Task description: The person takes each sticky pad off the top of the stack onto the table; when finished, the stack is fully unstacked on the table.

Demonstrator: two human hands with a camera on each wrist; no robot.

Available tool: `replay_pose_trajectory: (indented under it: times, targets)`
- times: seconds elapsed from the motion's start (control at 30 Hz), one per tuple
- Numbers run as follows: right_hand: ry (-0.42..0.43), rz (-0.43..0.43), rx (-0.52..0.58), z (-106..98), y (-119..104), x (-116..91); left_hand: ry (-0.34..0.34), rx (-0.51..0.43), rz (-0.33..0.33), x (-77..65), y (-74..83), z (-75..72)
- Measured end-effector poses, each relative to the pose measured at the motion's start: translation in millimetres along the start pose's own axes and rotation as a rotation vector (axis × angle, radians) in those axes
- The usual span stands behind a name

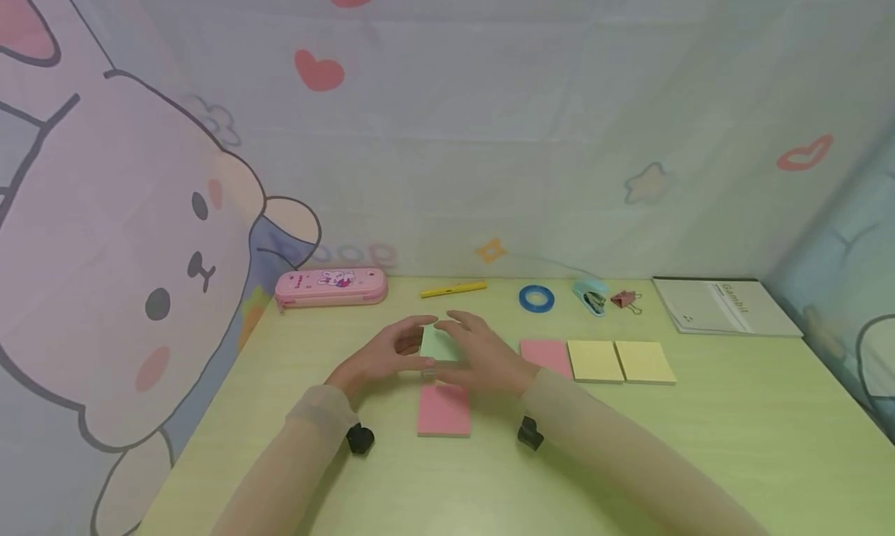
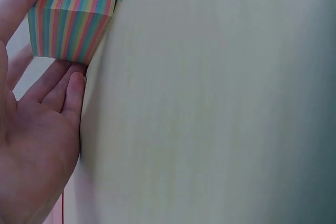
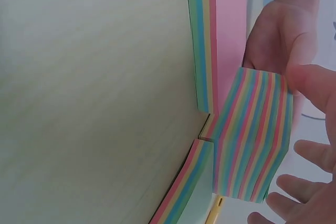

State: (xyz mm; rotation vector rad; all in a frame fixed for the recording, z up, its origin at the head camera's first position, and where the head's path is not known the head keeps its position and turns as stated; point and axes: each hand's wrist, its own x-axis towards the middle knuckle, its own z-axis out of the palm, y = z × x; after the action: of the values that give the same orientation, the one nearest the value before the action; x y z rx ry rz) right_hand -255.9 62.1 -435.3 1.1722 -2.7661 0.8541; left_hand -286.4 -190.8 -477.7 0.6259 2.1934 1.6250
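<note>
"Gambit" on a notebook (image 1: pixel 730 311)
It lies at the bench's (image 1: pixel 755 412) far right corner; the pencil case's (image 1: pixel 332 289) small lettering, far left, is unreadable.

Seemingly a study corner: pencil case (image 1: pixel 332 287), notebook (image 1: pixel 723 307) and paper pads (image 1: pixel 444 412) before a cartoon-rabbit backdrop (image 1: pixel 105 272)

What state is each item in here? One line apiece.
Tall striped paper stack: upright
Left hand: curved around the stack
Right hand: curved around the stack
Pink square pads: flat
Yellow square pads: flat
Pale green pad: flat
Pink oblong pencil case: closed
Slim yellow tool: flat
Blue round tape roll: flat
Small mint plastic item: open or shut unclear
Pink metal binder clip: empty
White Gambit notebook: closed
</note>
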Motion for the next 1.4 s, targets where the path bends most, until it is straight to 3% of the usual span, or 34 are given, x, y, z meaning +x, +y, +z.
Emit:
replay_pose_trajectory:
  times: [0.23,0.37,0.63,0.83,1.03,1.4]
  targets:
    - [-0.067,0.019,-0.048,1,7,9,0.002,-0.017,0.010,-0.8,1.3,2.4]
    - [-0.067,0.009,-0.079,-1,12,8,-0.001,-0.028,0.011,-0.3,2.7,2.8]
    - [-0.057,0.074,-0.076,-8,30,-4,-0.013,-0.030,0.004,-0.4,0.9,1.8]
    - [-0.016,0.104,-0.076,-15,44,-25,-0.010,0.003,0.001,-1.7,0.9,2.7]
    - [0.020,0.051,-0.072,-20,45,-59,0.004,-0.002,-0.016,-1.5,-1.3,3.2]
    - [-0.059,0.024,-0.051,-21,28,-95,0.011,0.011,-0.026,-2.9,-0.8,3.3]
